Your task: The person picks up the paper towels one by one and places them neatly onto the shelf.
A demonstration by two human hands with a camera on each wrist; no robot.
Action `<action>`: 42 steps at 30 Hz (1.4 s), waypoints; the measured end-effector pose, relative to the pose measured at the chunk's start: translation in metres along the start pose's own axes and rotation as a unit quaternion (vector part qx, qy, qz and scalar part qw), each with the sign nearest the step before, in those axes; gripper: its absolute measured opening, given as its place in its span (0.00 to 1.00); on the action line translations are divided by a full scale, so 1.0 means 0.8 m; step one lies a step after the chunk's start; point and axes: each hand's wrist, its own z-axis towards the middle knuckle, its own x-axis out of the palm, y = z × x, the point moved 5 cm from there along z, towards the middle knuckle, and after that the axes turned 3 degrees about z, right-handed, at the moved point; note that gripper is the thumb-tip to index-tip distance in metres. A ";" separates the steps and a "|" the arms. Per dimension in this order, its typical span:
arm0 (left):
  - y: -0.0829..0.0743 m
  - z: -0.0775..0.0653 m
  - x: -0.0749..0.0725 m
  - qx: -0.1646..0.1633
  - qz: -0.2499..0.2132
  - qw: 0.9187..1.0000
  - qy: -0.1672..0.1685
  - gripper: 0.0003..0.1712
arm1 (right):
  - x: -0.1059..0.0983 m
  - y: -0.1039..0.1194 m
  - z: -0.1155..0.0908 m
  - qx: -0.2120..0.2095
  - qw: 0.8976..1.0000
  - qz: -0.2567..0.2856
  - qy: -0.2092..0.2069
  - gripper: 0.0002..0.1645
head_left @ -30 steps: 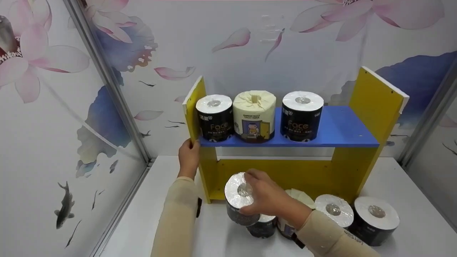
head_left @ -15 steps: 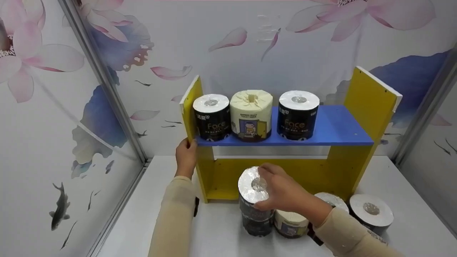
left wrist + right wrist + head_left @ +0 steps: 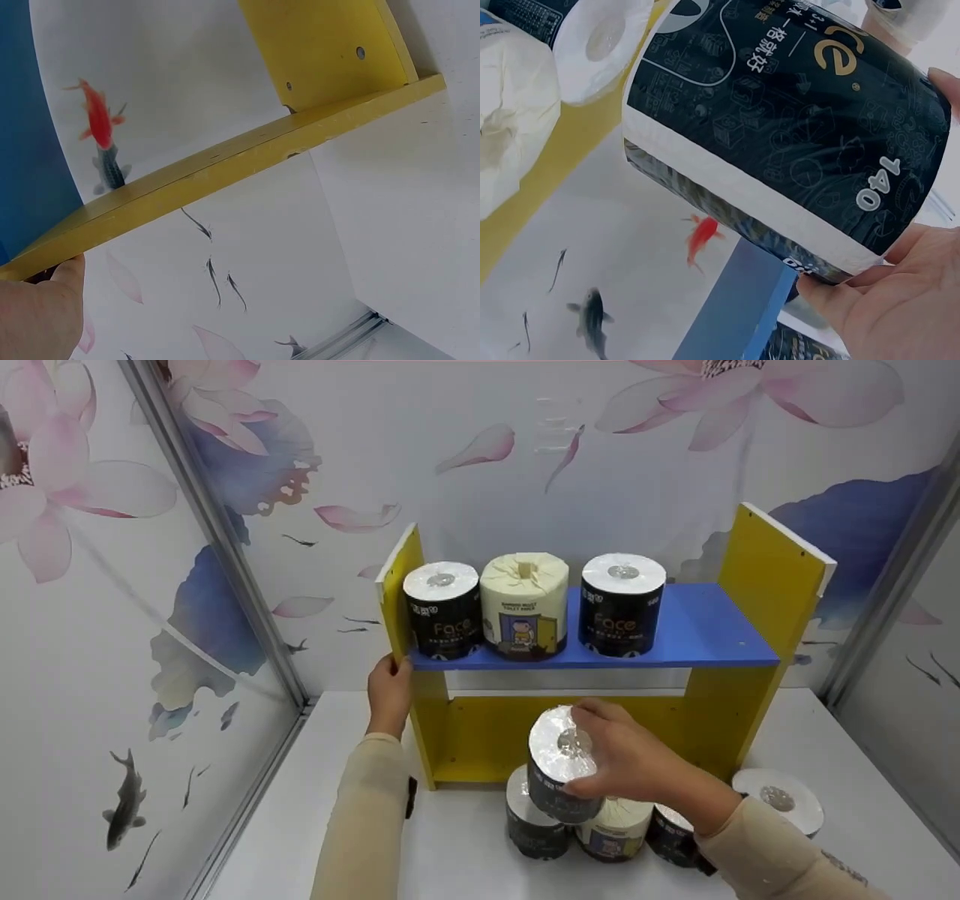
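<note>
My right hand [image 3: 634, 754] grips a black-wrapped toilet paper roll [image 3: 544, 780] by its top, thumb on the near side. The roll is tilted and overlaps a black roll [image 3: 536, 840] and a cream roll [image 3: 611, 844] standing before the shelf. In the right wrist view the held roll [image 3: 780, 135] fills the middle, with "140" on its wrapper. My left hand [image 3: 388, 697] holds the yellow left side panel [image 3: 427, 727] of the shelf, just below the blue board [image 3: 697, 630]. The left wrist view shows that panel [image 3: 202, 180] with my hand [image 3: 41, 319] at its edge.
On the blue board stand a black roll [image 3: 444, 622], a cream roll [image 3: 523, 607] and another black roll [image 3: 619, 615]. Two more rolls stand at the right front, one a white-topped roll [image 3: 795, 802], partly behind my right forearm. Flower-printed walls [image 3: 637, 472] enclose the white table [image 3: 457, 855].
My right hand has carried the held roll to the right, past the standing black roll and toward the cream one. The left hand keeps its hold on the shelf. The head view shifted slightly.
</note>
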 end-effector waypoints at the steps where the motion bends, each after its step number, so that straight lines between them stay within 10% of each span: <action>1: 0.000 0.000 0.000 -0.001 0.003 1.000 -0.001 0.19 | -0.004 0.000 -0.001 0.001 1.000 0.000 0.001 0.56; 42: 0.004 -0.001 0.003 -0.024 -0.012 1.000 0.009 0.25 | -0.118 -0.015 -0.033 0.056 0.998 -0.009 -0.028 0.61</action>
